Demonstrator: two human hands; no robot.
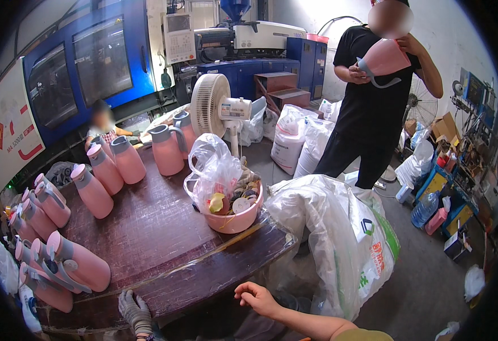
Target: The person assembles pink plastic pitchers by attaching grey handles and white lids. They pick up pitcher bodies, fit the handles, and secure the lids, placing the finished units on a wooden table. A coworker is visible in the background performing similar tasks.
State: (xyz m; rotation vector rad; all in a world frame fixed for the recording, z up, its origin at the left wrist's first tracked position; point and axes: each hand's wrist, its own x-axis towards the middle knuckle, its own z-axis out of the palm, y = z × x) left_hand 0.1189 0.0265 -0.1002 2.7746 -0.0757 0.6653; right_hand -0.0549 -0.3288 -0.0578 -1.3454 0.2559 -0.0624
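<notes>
Head cam: gloved L hand (134, 311) on tbl (152, 241), R hand (254, 297) half-curled.

Pink jugs (91, 196) with grey handles, dark reddish-brown bench (147, 227).
The left glove (133, 310) is grey, the basin (233, 221) pink, the fan (210, 102) cream; the white sack (365, 241) carries green and red print.

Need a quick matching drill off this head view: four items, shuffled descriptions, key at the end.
Items
1. Left hand
2. Right hand
3. Fan
4. Pink basin

Descriptions
A. Holds a clear plastic bag and small mixed pieces
B. Gloved, at the near edge of the table
C. White, with a round grille
D. Bare, fingers loosely curled

Pairs: 1-B, 2-D, 3-C, 4-A
</notes>
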